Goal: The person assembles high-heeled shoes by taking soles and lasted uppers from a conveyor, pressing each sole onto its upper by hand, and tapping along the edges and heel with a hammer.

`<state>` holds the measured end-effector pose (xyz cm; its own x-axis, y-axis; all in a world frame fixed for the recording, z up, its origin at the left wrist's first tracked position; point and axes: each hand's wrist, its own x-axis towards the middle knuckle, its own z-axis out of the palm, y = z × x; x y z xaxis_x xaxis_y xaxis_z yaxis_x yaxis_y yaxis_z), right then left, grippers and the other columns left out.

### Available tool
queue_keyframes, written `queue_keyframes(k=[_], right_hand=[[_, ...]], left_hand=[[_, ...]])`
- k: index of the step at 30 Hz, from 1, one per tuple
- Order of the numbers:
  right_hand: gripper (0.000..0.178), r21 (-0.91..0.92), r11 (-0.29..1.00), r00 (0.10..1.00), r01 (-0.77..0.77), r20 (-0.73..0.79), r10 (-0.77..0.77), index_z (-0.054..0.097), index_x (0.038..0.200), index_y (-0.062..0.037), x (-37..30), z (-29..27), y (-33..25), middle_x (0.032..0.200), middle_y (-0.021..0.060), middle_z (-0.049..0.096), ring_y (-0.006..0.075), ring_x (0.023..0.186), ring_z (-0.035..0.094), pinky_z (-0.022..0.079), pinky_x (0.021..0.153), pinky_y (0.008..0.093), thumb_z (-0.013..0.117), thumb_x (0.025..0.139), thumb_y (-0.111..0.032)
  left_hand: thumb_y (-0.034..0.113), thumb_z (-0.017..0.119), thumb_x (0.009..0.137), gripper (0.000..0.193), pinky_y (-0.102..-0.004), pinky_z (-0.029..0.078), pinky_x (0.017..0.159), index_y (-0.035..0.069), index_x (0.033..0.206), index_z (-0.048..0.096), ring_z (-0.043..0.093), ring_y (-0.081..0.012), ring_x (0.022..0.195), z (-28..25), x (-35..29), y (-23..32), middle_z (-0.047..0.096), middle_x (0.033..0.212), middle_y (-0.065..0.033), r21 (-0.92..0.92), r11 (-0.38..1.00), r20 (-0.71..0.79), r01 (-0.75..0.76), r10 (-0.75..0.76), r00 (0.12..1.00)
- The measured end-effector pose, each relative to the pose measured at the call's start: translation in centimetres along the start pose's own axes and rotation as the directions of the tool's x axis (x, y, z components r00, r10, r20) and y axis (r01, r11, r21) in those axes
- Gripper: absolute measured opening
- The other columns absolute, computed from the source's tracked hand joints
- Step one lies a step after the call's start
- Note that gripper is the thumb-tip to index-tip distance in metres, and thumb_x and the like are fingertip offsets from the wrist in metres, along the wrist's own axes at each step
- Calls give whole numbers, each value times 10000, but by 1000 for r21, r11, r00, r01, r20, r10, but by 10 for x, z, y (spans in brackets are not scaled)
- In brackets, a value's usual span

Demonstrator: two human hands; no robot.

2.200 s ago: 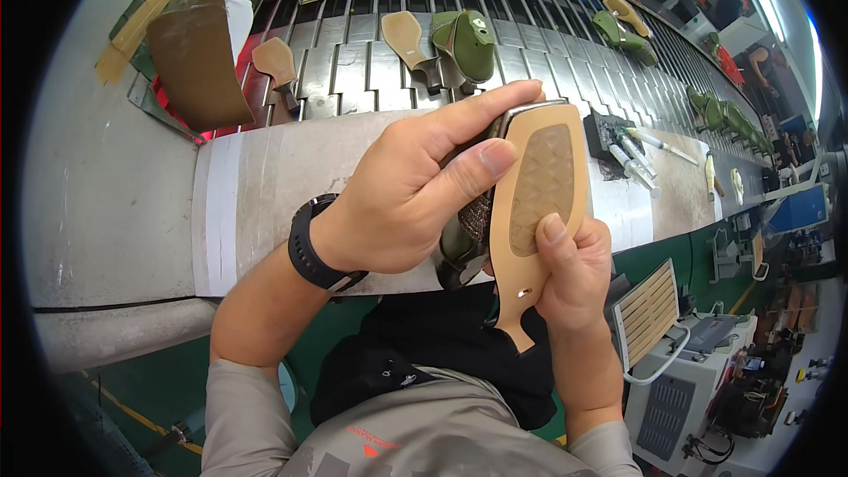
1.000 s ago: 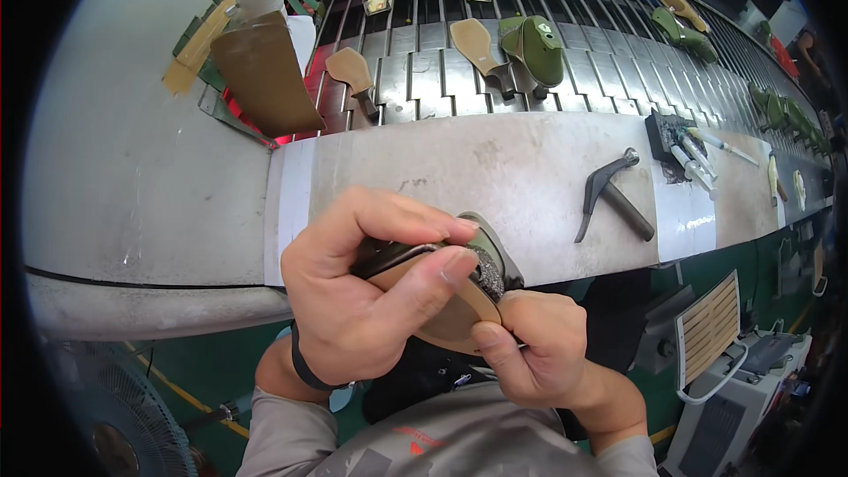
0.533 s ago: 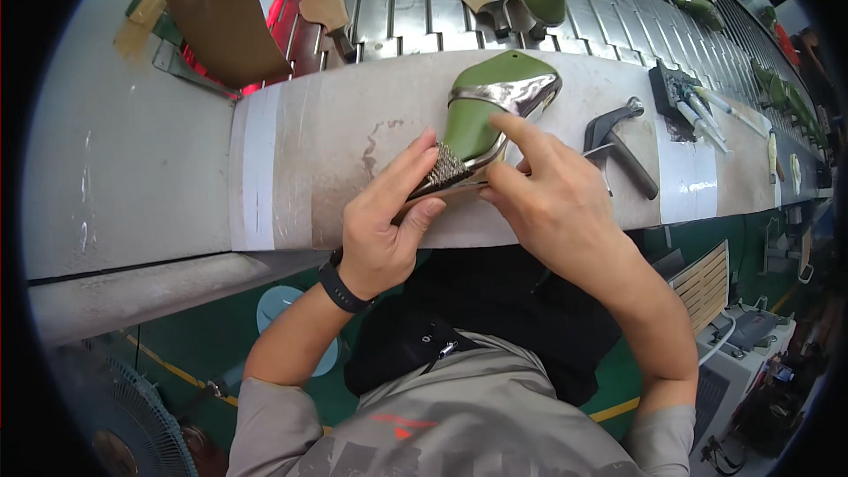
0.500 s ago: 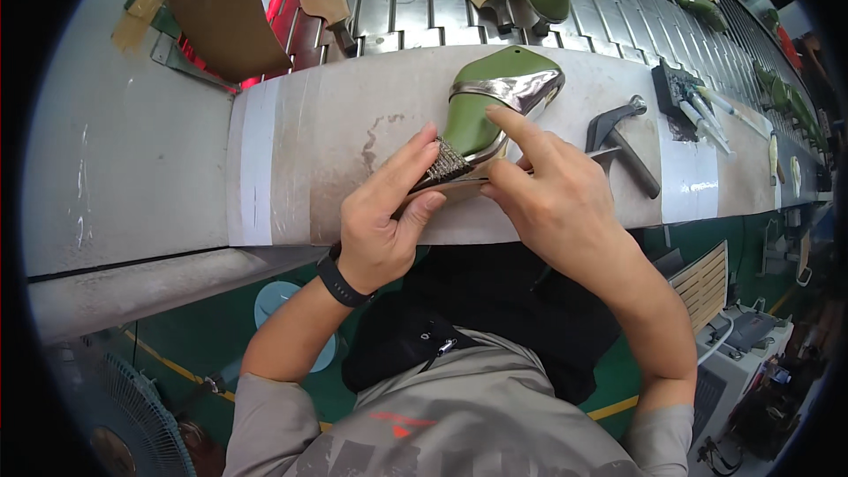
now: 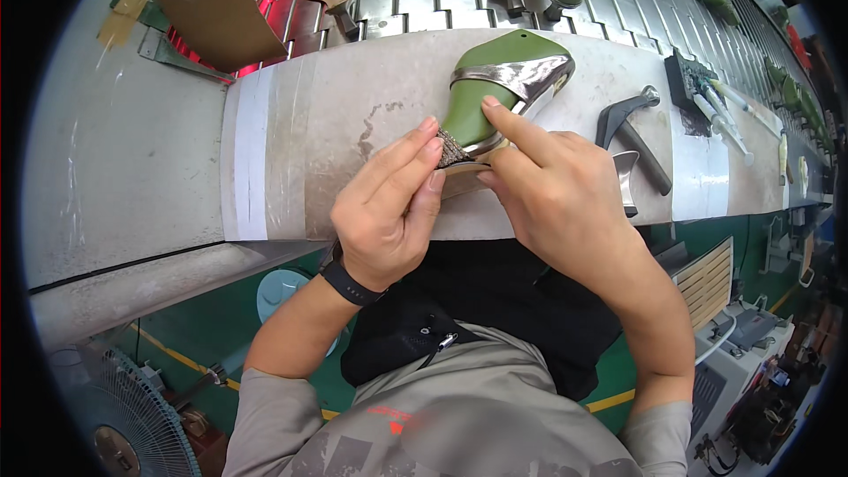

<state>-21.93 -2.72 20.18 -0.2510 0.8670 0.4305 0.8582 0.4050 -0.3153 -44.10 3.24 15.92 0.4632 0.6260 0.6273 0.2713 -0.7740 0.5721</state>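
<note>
We are noting green floor (image 5: 329, 386), stained bench (image 5: 327, 97), and the shoe (image 5: 470, 109) extending beyond the gripping left fingers (image 5: 399, 163) and right fingers (image 5: 519, 130).

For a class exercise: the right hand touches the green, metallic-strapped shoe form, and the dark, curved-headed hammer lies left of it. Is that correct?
The side is wrong: the head view shows the dark, curved-headed hammer right of the green, metallic-strapped shoe form. The right hand does touch that form.

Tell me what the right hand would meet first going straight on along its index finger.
The right hand would first meet the green shoe form, which it seems to touch.
</note>
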Motion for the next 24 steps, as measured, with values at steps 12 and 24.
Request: queue_keyframes(k=[12,24], right_hand=[[193,-17,993,993,115,40,-114,633,888,-54,1,-6,28,1443,192,670,288,873,735,584,801,426,799,845,-141],[147,0,990,984,139,110,-139,710,858,-22,16,-21,28,1251,267,742,251,789,773,599,790,400,697,819,-163]], left_hand=[[15,742,968,429,-454,550,1096,-27,1390,681,679,-433,1309,-8,28,-3,675,1429,-271,20,991,258,-135,125,958],[-20,863,825,302,-417,618,948,-30,1105,750,768,-395,1136,3,48,20,779,1207,-239,141,989,163,-50,27,986]])
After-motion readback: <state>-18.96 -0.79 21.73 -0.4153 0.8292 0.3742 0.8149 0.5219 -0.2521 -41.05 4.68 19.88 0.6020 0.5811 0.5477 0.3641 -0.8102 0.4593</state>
